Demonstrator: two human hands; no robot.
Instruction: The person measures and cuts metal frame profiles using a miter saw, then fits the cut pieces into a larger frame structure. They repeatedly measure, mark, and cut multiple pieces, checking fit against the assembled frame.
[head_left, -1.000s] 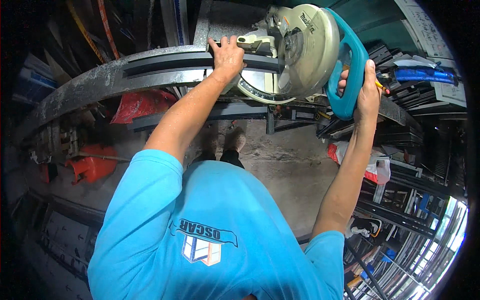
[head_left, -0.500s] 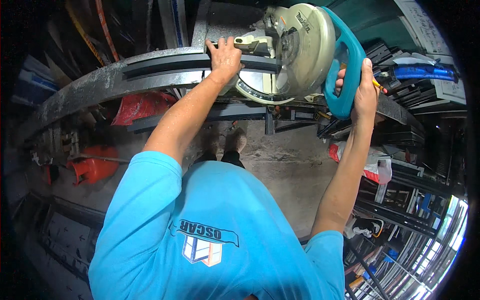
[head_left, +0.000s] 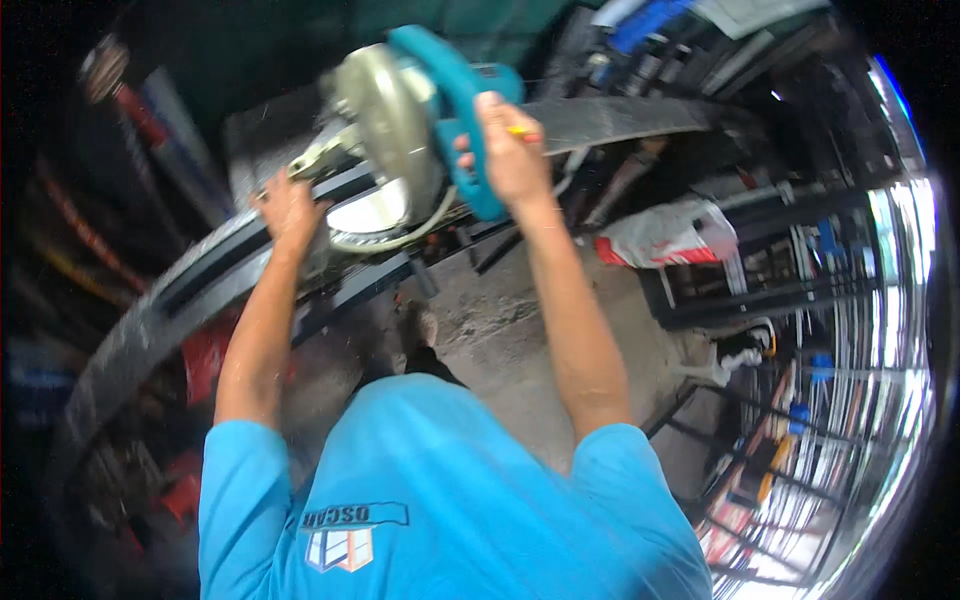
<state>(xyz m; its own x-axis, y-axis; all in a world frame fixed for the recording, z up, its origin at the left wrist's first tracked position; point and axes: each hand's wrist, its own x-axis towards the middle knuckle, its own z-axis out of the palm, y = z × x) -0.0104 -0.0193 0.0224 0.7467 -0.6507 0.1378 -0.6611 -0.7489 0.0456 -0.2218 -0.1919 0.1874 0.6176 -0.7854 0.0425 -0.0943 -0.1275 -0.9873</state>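
Observation:
A mitre saw with a pale green blade guard (head_left: 385, 130) and a teal handle (head_left: 470, 110) stands on the bench at the upper middle. My right hand (head_left: 515, 160) is wrapped round that handle. A slim yellow stick like a pencil (head_left: 520, 131) pokes out between its fingers. To the left of the blade, my left hand (head_left: 290, 212) presses a long dark metal profile (head_left: 215, 255) against the saw's fence, thumb toward the blade. The profile runs along the bench and in beneath the guard. Blur hides where the blade meets it.
The grey bench edge (head_left: 630, 122) curves across the far side. A red and white plastic bag (head_left: 675, 235) lies right of my right forearm, near racks of metal frames (head_left: 790, 280). Lower right are a black and white shoe (head_left: 745, 345) and stacked lengths. A red bag (head_left: 205, 360) hangs below the bench at left.
The view has swung to the right, so saw and hands appear farther left, and the picture is blurred. Both hands keep their holds on the handle and the profile.

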